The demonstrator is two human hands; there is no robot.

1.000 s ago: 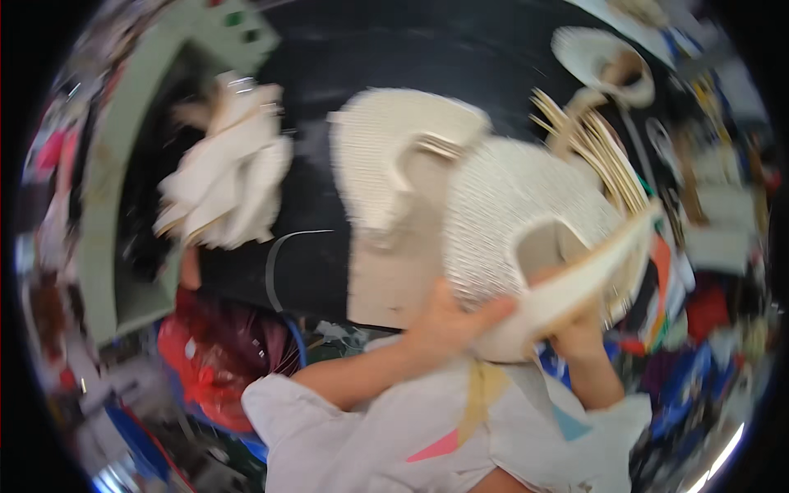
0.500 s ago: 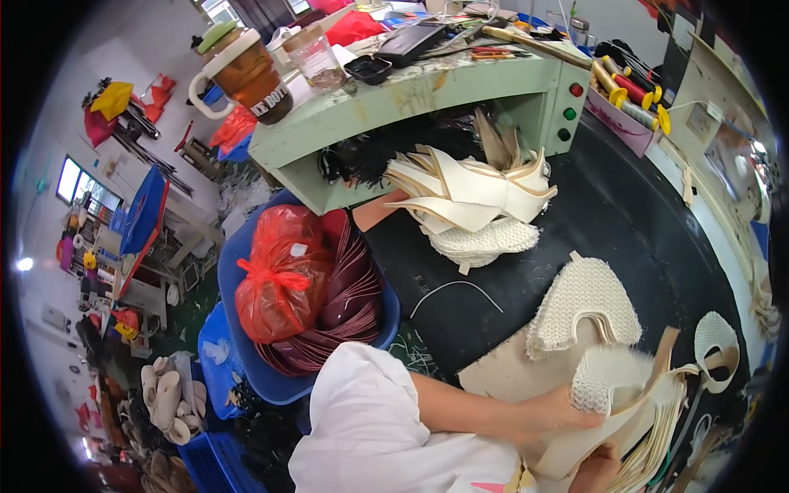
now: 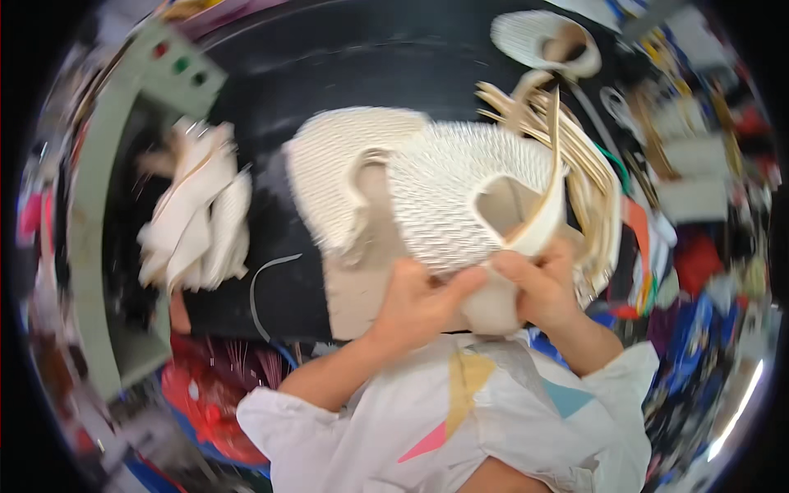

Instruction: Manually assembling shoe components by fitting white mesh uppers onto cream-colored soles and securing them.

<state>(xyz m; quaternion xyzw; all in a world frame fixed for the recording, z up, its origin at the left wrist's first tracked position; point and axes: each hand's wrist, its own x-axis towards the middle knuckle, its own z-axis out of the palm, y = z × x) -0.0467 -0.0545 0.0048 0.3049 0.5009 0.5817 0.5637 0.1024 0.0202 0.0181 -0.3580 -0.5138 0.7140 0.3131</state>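
A cream woven shoe-upper piece (image 3: 444, 197) with a rounded cutout is held up in front of me, its lower edge between both hands. My left hand (image 3: 423, 304) pinches that edge, thumb pointing right. Close beside it, my right hand (image 3: 542, 283) grips the piece's right lower corner, where a smooth pale strip (image 3: 546, 214) rises along its side. I cannot tell whether strip and upper are joined. Behind them to the left lies a stack of similar woven uppers (image 3: 341, 156), resting on a beige sheet (image 3: 349, 287).
A bundle of pale strips (image 3: 598, 193) lies right of my hands. Farther back sits another woven piece (image 3: 522, 39) with a hole. At the left, white cut pieces (image 3: 193, 214) are piled beside a green cabinet (image 3: 103, 214). A thin pale cord (image 3: 256, 296) lies on the black tabletop.
My view has swung right and down, so the cabinet now stands at the left. The woven upper has turned and now faces me, with both hands at its lower edge.
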